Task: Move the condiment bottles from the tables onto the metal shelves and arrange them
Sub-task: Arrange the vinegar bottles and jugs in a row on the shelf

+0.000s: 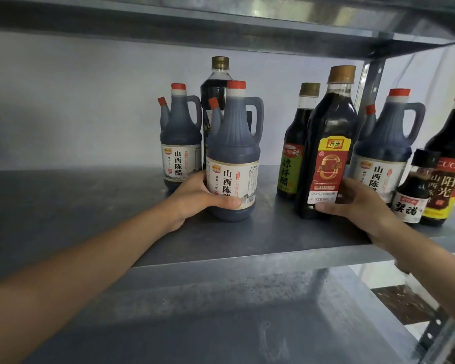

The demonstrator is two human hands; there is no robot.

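Observation:
A grey metal shelf (90,206) holds several dark condiment bottles. My left hand (197,198) grips the base of a handled vinegar jug with a red cap and white label (233,143), which stands on the shelf. Behind it stand a matching jug (180,132) and a tall bottle with a gold cap (217,82). My right hand (357,203) grips the lower part of a tall dark bottle with a red and yellow label (329,132), also standing on the shelf. A green-labelled bottle (296,153) stands just behind it.
Right of my right hand stand another handled jug (386,143), a small black-capped bottle (413,190) and a large red-labelled bottle (449,164). A shelf upright (371,77) rises at the back right. Another shelf (221,19) runs overhead and a lower shelf (221,324) below.

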